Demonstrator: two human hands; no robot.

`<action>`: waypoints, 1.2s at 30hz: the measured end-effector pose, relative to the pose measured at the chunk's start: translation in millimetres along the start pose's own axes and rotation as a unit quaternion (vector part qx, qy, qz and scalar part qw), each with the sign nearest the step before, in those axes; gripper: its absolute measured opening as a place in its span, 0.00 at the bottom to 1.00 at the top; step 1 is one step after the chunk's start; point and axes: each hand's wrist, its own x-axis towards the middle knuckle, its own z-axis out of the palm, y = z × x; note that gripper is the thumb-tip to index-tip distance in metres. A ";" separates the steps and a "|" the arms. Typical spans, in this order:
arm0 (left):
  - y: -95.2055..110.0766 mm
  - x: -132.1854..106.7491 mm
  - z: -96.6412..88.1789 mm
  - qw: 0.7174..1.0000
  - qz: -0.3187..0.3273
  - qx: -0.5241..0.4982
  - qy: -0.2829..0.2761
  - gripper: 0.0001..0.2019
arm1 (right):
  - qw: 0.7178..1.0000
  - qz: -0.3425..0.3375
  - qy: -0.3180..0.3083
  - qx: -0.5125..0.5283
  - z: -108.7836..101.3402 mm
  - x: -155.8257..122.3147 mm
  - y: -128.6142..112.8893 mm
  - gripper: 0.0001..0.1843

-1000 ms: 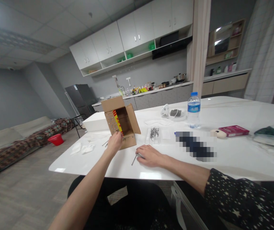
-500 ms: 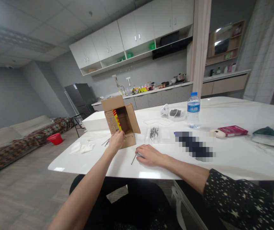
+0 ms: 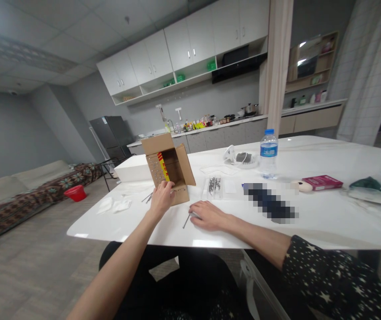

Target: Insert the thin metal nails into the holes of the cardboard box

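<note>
My left hand touches a matt brown cardboard box; beside it, a thin metal nail lies on the glossy white table.

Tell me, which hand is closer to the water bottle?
The right hand. It rests on the table in front of the water bottle and a bit to its left. The left hand is farther left, touching the cardboard box.

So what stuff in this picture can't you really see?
- Left hand fingertips: hidden against the cardboard box, head view.
- Under the right hand: a thin metal pin pokes out; the rest is covered.
- Dark object on the table: blurred into squares.
- Water bottle label: too small to read.
</note>
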 end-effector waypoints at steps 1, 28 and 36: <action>-1.6 0.4 0.0 1.000 -0.005 -0.002 -0.005 0.15 | 1.000 -0.001 0.001 0.000 0.3 0.0 0.3 0.15; 13.2 -24.9 -18.6 0.979 0.027 -0.120 -0.160 0.15 | 1.000 0.003 -0.009 0.004 -3.2 0.1 -2.7 0.15; 26.5 -51.5 -22.7 0.939 0.073 -0.130 -0.310 0.12 | 1.000 0.005 -0.010 -0.006 -4.4 -0.3 -4.3 0.15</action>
